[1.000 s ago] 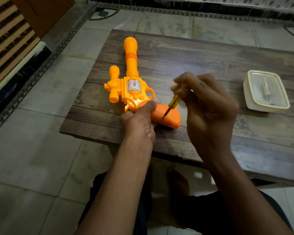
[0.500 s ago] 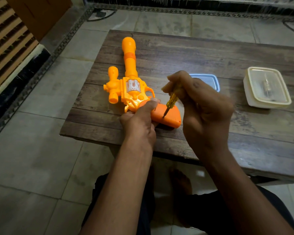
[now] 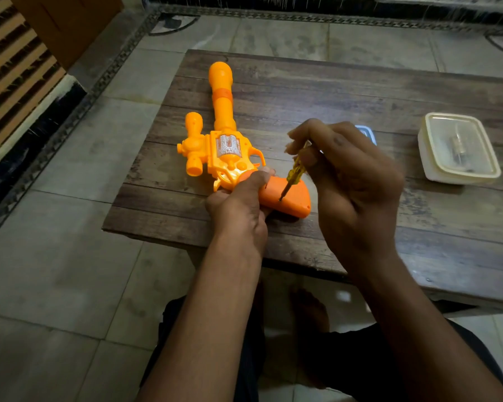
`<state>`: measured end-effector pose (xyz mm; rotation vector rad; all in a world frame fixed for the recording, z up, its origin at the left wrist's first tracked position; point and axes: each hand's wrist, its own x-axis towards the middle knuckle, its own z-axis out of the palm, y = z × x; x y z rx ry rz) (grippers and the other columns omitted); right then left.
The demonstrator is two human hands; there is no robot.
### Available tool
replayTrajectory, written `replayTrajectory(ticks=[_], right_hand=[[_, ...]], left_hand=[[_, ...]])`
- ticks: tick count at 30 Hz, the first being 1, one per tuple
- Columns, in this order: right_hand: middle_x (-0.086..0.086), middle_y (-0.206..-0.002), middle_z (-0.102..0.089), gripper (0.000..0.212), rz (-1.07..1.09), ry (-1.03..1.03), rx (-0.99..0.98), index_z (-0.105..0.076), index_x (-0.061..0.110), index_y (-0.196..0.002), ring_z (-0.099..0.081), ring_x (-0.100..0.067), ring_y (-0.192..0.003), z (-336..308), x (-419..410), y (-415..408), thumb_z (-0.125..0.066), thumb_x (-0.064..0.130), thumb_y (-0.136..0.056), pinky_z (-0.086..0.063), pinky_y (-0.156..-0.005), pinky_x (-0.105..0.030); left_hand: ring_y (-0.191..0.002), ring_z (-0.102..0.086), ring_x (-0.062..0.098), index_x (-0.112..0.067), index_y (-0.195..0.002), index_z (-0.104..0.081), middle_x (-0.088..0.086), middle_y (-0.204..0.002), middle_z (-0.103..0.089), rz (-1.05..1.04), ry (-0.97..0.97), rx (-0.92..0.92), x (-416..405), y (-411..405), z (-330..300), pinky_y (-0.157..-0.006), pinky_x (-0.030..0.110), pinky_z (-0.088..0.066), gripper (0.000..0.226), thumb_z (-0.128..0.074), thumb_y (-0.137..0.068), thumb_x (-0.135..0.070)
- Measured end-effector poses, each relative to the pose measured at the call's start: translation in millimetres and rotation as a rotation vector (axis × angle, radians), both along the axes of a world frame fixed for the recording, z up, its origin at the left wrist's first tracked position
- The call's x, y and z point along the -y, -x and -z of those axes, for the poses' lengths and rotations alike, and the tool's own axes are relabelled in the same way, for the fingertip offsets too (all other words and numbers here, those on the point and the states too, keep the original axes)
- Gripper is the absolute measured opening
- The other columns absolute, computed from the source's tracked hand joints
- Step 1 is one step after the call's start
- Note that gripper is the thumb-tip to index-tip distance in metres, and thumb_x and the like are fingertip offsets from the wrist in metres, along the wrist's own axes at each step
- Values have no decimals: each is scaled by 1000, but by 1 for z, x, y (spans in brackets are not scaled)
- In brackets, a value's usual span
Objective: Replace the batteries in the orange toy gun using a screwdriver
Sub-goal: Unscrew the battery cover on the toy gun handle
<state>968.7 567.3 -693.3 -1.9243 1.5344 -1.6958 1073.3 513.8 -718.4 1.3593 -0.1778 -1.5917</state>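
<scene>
An orange toy gun [image 3: 224, 146] lies flat on the wooden table [image 3: 346, 91], barrel pointing away from me, darker orange grip [image 3: 291, 198] toward me. My left hand [image 3: 241, 210] grips the gun where the grip meets the body, thumb lying on top. My right hand [image 3: 349, 181] pinches a small yellow-handled screwdriver [image 3: 294, 175] between curled fingers. The tool slants down and its tip touches the top face of the grip.
A cream plastic box [image 3: 459, 149] with a clear lid and small items inside stands at the right of the table. A blue-rimmed lid [image 3: 368, 133] peeks out behind my right hand. Tiled floor surrounds the table; my legs are under its near edge.
The right hand has stayed at the grip and shifted slightly around the screwdriver. The gun and left hand have kept their place. The camera view has drifted a little.
</scene>
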Motion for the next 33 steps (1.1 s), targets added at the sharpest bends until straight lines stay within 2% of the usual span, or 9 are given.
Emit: replayTrajectory(ticks=[4,8,12,16,20,25,27,29,33], right_hand=[[-14,-97,-58,13,38,26,-5,-75,-3,-106,-64,-25,-89,0,1,-2,-73,6,-96,-54,-75,-44],[-10,-94,-69,16,73,31,-13,-76,-1,-110,-70,-15,-87,0,0,1,-68,1,-97,-56,-76,-32],[-10,-102,-75,22,1,18,19,-73,-5,-116,-73,-18,-96,0,1,3,-60,-8,-98,-59,-81,-38],[-15,-103,-67,17,-13,44,4,-74,-4,-112,-70,-25,-95,1,3,0,-69,3,-98,-57,-77,-43],[-9,-97,-71,15,47,47,32,-75,-4,-108,-71,-17,-90,1,2,0,-66,-3,-96,-58,-79,-33],[-13,-97,-71,16,-5,8,65,-73,-6,-105,-71,-23,-91,-1,0,1,-61,-9,-96,-57,-77,-45],[-14,-100,-63,10,29,27,55,-75,-3,-105,-70,-20,-89,-1,1,0,-69,-2,-96,-58,-76,-41],[-15,-98,-60,13,66,40,49,-76,-1,-107,-70,-21,-87,0,1,-1,-73,3,-95,-58,-74,-40],[-11,-99,-73,25,8,40,59,-71,-5,-120,-74,-24,-91,4,1,-1,-62,-6,-96,-59,-80,-43]], left_hand=[[-115,-67,35,-8,-139,-55,18,-130,-66,-8,3,-6,0,1,-1,-94,62,-57,69,-82,-77,6],[-102,-71,29,-9,-131,-55,15,-118,-69,-4,-5,1,1,1,1,-87,57,-61,65,-84,-74,7],[-107,-71,32,-9,-136,-55,15,-123,-70,-6,0,-4,1,0,1,-84,56,-62,71,-85,-73,7],[-111,-69,34,-8,-138,-55,17,-127,-68,-17,7,-15,1,0,1,-88,58,-60,69,-82,-76,7],[-110,-70,34,-8,-138,-54,17,-127,-68,-28,3,-7,3,1,3,-84,59,-61,76,-86,-72,8],[-104,-69,28,-8,-132,-56,13,-121,-68,-1,2,2,2,1,1,-81,55,-62,67,-85,-73,6],[-101,-68,28,-10,-122,-58,12,-113,-68,5,10,-12,1,1,0,-73,49,-62,55,-83,-76,7],[-104,-68,31,-11,-120,-58,14,-114,-68,2,5,-15,2,1,1,-75,50,-61,53,-82,-77,8],[-106,-72,33,-4,-130,-61,18,-120,-72,-4,18,-10,3,1,5,-71,48,-63,62,-84,-74,8]])
